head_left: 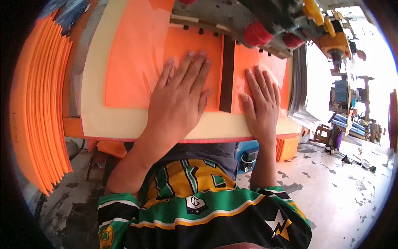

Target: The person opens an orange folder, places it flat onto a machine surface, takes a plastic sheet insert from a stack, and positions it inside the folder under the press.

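My left hand (177, 97) lies flat with fingers spread on a glossy orange sheet (126, 83), which looks like plastic. On the other side of a dark strip (226, 79), my right hand (263, 101) rests flat on a second orange panel (241, 79), its thumb held apart. The sheets lie on a cream-coloured board (93, 99) with a pink-red front edge. Their far edges run beneath a machine head (232, 14) with several small black pegs along its lower edge. Neither hand grips anything.
A tall stack of folded orange sheets (39, 99) stands at the left. Red knobs (258, 33) jut from the machine above my right hand. Thin grey sheets (299, 83) lie at the board's right, and another orange stack (287, 148) sits lower down, near a blue container (248, 151).
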Demonstrator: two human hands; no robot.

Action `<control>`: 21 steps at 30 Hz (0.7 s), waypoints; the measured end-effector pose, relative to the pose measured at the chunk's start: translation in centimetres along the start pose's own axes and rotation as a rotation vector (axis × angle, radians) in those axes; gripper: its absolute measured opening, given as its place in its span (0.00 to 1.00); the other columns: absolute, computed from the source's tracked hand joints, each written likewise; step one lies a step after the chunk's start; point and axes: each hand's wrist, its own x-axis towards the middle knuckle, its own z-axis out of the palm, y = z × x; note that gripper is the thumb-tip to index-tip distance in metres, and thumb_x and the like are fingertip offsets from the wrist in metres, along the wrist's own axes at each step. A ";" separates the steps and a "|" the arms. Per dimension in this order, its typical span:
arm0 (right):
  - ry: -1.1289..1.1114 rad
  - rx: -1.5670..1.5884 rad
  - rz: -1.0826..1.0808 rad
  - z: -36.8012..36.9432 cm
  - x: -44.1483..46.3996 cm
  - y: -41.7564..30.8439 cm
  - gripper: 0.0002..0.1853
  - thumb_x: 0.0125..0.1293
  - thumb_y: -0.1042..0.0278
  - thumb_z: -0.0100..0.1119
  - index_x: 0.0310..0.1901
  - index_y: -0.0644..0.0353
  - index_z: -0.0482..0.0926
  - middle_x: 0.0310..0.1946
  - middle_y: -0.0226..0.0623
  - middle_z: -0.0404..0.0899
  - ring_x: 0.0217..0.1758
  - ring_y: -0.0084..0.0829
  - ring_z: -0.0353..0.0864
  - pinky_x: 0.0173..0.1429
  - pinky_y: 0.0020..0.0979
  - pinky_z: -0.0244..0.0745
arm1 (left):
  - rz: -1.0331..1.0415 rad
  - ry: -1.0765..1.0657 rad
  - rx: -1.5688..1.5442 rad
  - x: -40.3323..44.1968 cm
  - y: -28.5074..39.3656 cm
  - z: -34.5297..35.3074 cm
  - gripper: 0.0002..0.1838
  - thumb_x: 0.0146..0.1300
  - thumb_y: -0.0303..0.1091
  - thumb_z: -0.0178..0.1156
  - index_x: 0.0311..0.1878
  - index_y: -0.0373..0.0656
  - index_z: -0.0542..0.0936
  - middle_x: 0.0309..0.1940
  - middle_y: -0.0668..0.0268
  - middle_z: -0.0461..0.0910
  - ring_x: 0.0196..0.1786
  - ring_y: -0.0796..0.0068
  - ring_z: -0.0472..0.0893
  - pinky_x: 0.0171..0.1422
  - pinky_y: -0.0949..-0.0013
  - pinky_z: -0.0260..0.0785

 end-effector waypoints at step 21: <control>0.020 0.106 0.017 -0.3 -0.7 1.3 0.31 0.82 0.47 0.59 0.81 0.47 0.77 0.85 0.41 0.69 0.91 0.48 0.61 0.92 0.54 0.46 | -0.142 -0.116 0.289 -7.3 -8.9 -5.3 0.36 0.83 0.56 0.54 0.90 0.64 0.64 0.92 0.68 0.57 0.92 0.58 0.57 0.95 0.39 0.46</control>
